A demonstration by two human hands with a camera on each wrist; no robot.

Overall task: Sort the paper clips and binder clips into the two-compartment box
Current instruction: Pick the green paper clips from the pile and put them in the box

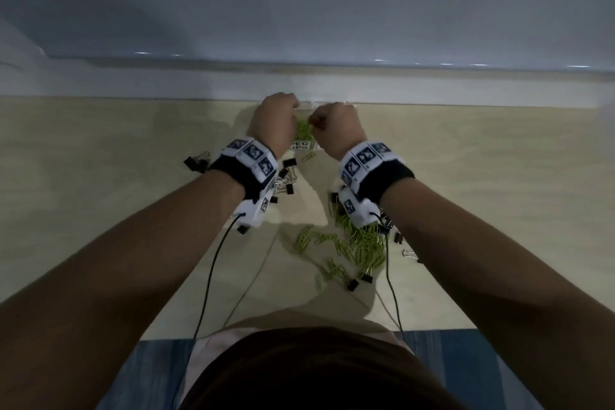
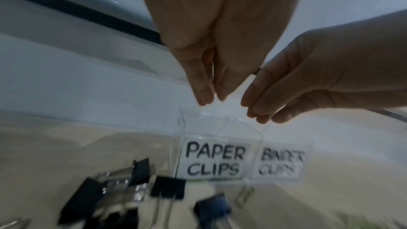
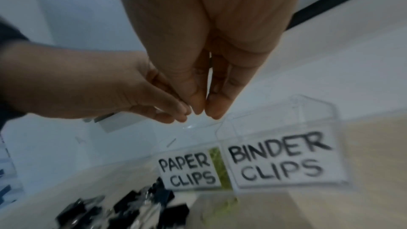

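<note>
A clear two-compartment box [image 2: 198,128] stands at the table's far edge, labelled PAPER CLIPS [image 2: 214,159] on the left and BINDER CLIPS [image 3: 277,161] on the right. Green paper clips [image 1: 303,131] lie in the left compartment. My left hand [image 1: 276,116] and right hand [image 1: 336,123] hover side by side just above the box. The left hand's fingertips [image 2: 204,100] point down, bunched with the thumb. My right hand's fingertips [image 3: 215,111] point down the same way. I see nothing between the fingers of either hand.
A heap of loose green paper clips [image 1: 359,243] lies near my right forearm. Black binder clips [image 1: 286,176] are scattered under the left wrist and around the heap. A white ledge [image 1: 432,90] runs directly behind the box. Wrist cables [image 1: 209,276] trail toward my body.
</note>
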